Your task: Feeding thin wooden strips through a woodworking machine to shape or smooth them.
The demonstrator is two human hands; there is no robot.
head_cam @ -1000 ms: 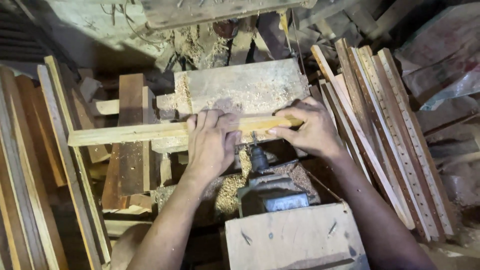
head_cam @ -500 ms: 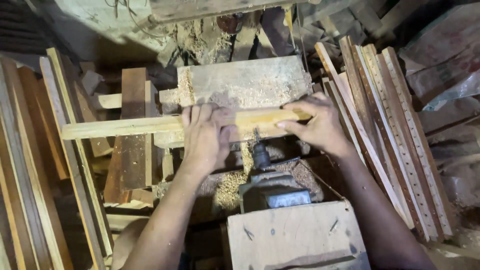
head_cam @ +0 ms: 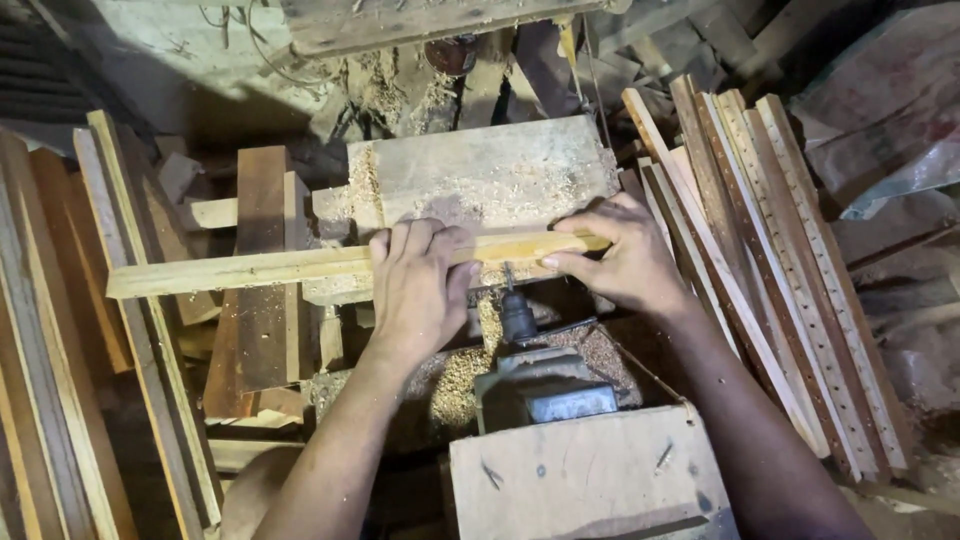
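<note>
1. The left hand (head_cam: 418, 290) lies palm down over the middle of a long pale wooden strip (head_cam: 250, 268), fingers bent across its top edge and clamping it flat, thumb tucked on the near side.
2. The right hand (head_cam: 618, 255) grips the same strip at its right end, fingers curled over the far edge and thumb under the near edge, so the strip is pinched between them.
3. The strip lies crosswise, nearly level, along the near edge of a worn wooden work plate (head_cam: 480, 175) dusted with sawdust; its left end juts well past the plate over stacked boards.
4. Just below the strip, between the two hands, a dark drill chuck with its bit (head_cam: 516, 312) points up toward the strip's near edge; whether the bit touches the wood cannot be told.
5. The chuck sits on a grey motor housing (head_cam: 545, 392), with loose sawdust (head_cam: 460, 375) piled to its left.
6. A pale wooden box (head_cam: 590, 480) stands nearest the camera, in front of the motor.
7. To the right, a bundle of long slats with rows of small drilled holes (head_cam: 790, 260) leans diagonally.
8. To the left, a dark reddish plank (head_cam: 258, 280) lies under the strip, and more long battens (head_cam: 120, 330) stand along the left edge.
</note>
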